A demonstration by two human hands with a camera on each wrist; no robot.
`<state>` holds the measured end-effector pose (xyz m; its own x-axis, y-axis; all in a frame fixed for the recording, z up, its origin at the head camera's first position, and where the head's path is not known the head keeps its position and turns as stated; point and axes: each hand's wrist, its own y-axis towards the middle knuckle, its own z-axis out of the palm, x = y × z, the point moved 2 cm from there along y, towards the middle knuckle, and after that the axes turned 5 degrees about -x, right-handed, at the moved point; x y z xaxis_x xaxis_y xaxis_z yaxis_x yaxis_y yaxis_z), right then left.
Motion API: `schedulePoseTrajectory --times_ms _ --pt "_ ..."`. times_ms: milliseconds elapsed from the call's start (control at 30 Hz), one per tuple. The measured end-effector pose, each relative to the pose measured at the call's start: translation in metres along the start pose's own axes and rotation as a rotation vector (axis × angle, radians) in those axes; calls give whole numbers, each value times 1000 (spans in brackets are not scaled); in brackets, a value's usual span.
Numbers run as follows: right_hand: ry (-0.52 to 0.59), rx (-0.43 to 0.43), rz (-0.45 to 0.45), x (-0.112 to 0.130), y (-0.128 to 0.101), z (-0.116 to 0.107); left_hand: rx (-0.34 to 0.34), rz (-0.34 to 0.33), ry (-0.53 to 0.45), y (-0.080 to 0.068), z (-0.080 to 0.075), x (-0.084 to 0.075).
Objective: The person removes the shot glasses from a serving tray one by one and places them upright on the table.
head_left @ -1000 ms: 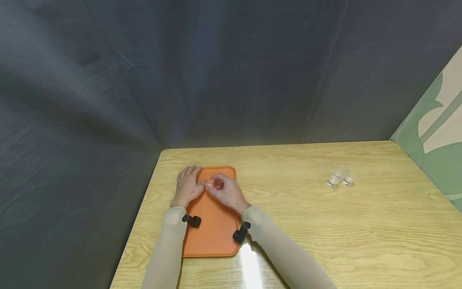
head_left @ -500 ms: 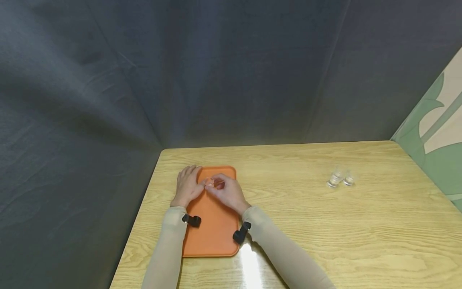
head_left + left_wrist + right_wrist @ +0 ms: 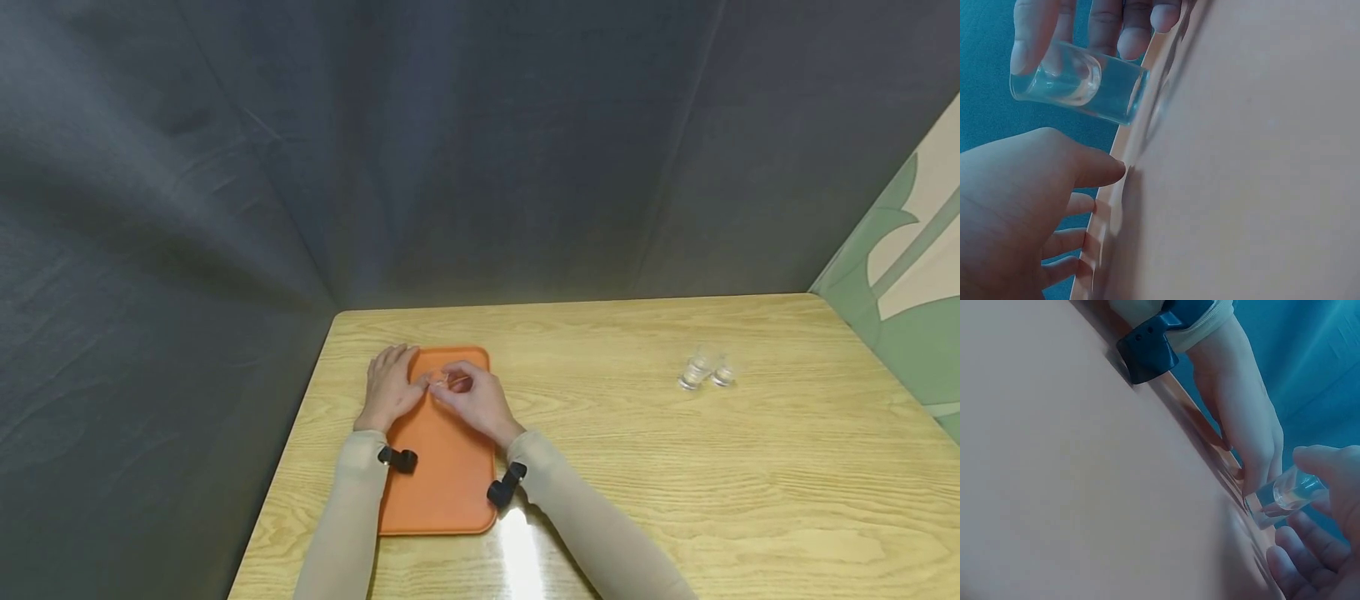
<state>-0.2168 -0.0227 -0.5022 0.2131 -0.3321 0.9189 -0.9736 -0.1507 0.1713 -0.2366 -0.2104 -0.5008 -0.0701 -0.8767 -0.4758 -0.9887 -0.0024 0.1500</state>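
Note:
My right hand (image 3: 480, 404) pinches a small clear shot glass (image 3: 1075, 81) between thumb and fingers. The thick-bottomed end of the glass is close to the surface of the orange tray (image 3: 442, 492), near its far end; whether it touches the tray I cannot tell. My left hand (image 3: 388, 387) lies on the tray's left edge, fingers extended over the rim and thumb pointing toward the glass. In the left wrist view that thumb is apart from the glass. From the right wrist, the glass (image 3: 1288, 497) appears between the right hand's thumb and fingers, with the left hand behind it.
Two small clear glasses (image 3: 695, 371) stand close together on the wooden table (image 3: 637, 483), well to the right of the tray. A dark curtain (image 3: 487, 167) hangs behind and left of the table. Green-patterned fabric (image 3: 918, 308) borders it on the right.
My right hand has shifted very slightly to the right, still pinching the glass. The left hand stays in place on the tray's edge.

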Motion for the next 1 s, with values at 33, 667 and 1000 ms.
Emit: schedulePoseTrajectory --times_ms 33,667,1000 --pt "17 1 9 0 0 -1 -1 0 1 0 0 0" --pt "297 0 111 0 -15 -40 0 -10 -15 0 2 1" --pt "283 -59 67 -9 -20 -63 6 -5 -34 0 1 1"
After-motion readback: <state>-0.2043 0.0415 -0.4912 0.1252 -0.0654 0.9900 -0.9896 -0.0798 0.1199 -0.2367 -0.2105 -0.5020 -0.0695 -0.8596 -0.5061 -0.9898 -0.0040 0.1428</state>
